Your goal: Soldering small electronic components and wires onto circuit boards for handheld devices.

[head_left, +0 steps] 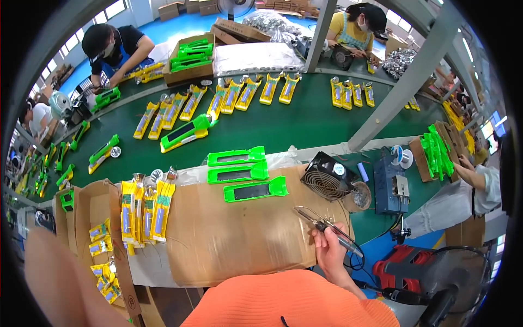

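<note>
A: Where do we find the soldering iron (pixel 348 246)?
B: Clamped in the right hand (pixel 330 252), near the cardboard sheet's (pixel 218 234) right edge. Left hand out of view; we cannot tell its grip.
A: Handling?
B: We judge it light, stiff, probably hot-tipped; hold by the handle only.

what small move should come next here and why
Probably bring a yellow unit across the cardboard toward the soldering iron: the right hand holds that tool, but its tip touches no unit, and the yellow one lies to the left.
</note>
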`<state>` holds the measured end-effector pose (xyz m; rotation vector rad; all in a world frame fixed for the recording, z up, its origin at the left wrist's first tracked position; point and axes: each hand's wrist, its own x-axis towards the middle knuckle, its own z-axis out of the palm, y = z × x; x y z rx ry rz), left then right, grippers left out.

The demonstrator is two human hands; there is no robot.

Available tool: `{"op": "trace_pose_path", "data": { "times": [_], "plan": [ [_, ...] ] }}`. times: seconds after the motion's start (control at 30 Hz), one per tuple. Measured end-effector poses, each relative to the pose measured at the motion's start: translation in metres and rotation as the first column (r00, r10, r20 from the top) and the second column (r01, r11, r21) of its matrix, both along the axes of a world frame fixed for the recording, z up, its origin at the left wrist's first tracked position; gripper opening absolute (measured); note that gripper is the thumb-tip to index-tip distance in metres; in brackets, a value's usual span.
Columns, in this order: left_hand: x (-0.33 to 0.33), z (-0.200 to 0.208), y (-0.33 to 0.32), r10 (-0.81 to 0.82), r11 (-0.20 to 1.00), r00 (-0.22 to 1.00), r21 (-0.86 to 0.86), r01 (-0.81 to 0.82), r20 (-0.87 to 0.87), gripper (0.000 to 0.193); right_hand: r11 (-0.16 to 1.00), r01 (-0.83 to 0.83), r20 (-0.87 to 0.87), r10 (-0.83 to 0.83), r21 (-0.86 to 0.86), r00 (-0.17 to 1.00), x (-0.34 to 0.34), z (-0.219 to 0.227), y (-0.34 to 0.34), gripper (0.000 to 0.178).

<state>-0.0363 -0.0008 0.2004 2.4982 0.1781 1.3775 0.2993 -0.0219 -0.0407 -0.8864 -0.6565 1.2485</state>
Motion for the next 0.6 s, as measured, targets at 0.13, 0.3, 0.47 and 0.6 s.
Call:
{"op": "trace_pose_path", "data": {
  "times": [0.13, 0.3, 0.47, 0.6],
  "plan": [
    [-0.002, 0.006, 0.003, 0.117, 0.993, 0.976, -0.035, -0.112, 0.182, 0.045, 1.000, -0.003, -0.095, 0.003, 0.005, 0.995, -0.001, -0.001, -0.005, 0.014],
    [0.031, -0.067, 0.072, 0.436, 0.891, 0.885, -0.215, -0.400, 0.163, 0.046, 0.997, 0.032, -0.177, -0.018, 0.076, 0.984, -0.002, -0.004, -0.008, 0.014],
    [0.074, -0.198, 0.157, 0.632, 0.404, 0.254, 0.031, -0.914, -0.732, 0.067, 0.998, 0.021, -0.182, -0.011, 0.056, 0.983, 0.001, -0.008, -0.011, 0.013],
    [0.067, -0.234, 0.160, 0.509, 0.611, 0.387, 0.006, -0.791, -0.769, 0.074, 0.998, 0.026, -0.209, -0.015, 0.052, 0.978, 0.002, -0.011, -0.009, 0.011]
  ]
}}
